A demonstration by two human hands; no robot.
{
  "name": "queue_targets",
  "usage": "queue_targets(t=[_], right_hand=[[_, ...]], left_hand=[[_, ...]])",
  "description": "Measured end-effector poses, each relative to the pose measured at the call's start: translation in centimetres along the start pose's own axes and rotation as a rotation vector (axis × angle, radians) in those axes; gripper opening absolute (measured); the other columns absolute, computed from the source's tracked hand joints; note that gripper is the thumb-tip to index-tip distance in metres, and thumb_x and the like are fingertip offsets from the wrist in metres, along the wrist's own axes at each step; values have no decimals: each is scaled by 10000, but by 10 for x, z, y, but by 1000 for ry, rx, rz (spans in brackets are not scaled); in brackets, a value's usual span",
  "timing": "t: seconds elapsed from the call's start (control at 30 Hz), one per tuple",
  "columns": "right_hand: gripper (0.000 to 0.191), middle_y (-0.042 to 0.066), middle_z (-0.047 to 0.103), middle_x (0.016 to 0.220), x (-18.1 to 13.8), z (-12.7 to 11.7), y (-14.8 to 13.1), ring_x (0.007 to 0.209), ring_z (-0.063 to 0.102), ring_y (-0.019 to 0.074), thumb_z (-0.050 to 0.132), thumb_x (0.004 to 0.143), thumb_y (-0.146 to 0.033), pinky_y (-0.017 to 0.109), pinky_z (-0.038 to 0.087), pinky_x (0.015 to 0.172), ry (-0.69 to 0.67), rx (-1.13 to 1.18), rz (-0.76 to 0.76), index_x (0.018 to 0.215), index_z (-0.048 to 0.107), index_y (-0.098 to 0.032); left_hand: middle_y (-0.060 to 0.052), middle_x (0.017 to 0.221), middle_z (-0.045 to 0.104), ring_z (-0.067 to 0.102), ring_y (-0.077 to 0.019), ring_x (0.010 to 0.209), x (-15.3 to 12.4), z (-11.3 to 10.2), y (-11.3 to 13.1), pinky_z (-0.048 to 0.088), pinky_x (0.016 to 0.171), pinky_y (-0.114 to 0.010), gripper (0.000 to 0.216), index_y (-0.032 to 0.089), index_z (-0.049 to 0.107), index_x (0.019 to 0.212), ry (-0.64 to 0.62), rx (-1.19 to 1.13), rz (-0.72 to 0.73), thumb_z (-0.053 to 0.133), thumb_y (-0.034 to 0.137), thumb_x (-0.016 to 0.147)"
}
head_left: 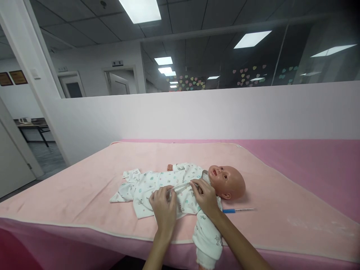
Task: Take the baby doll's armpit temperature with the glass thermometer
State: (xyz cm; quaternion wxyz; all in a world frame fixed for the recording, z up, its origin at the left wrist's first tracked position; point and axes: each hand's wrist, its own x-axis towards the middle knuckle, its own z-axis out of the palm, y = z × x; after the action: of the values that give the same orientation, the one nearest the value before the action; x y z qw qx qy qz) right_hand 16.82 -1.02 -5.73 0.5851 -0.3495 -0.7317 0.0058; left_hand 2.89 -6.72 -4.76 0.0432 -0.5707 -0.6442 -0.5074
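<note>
Two pinches hold one edge of the shirt (184,204): your left hand (163,202) grips it mid-body, your right hand (204,194) near the neck, apparently keeping it taut between them. The doll (232,182) lies face-up on the mat (84,198), its long axis crosswise, head to your right.

The glazed partition (213,115) and panel lights (140,11) suggest an office.
</note>
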Motion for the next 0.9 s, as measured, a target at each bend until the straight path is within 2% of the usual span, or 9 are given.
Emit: queue_targets(t=[0.17,0.33,0.73,0.9], right_hand=[[195,5,553,622,0,0,0,507,466,102,437,873,-263,219,372,509,24,-12,-8,809,598,-174],[191,4,550,621,0,-1,-1,501,457,100,441,871,-260,217,372,509,31,-10,1,810,599,-173],[195,7,558,629,0,-1,-1,518,467,102,440,874,-257,216,374,520,10,-25,1,817,607,-172],[211,9,566,637,-1,-1,1,514,480,103,428,880,-258,222,375,518,3,-58,-18,809,609,-177]], left_hand=[[-25,841,642,530,-207,823,0,-1,-1,292,852,-399,248,232,614,853,-2,-22,-5,410,373,847],[-22,754,648,541,-192,768,1,-3,-1,314,832,-390,321,220,643,778,-14,-53,-1,389,400,855],[-12,729,668,586,-192,765,2,-1,-6,345,853,-399,251,242,680,795,12,-116,-10,508,424,787],[-19,751,675,600,-193,770,1,-3,-8,364,862,-402,242,234,679,818,-82,-68,61,505,401,794]])
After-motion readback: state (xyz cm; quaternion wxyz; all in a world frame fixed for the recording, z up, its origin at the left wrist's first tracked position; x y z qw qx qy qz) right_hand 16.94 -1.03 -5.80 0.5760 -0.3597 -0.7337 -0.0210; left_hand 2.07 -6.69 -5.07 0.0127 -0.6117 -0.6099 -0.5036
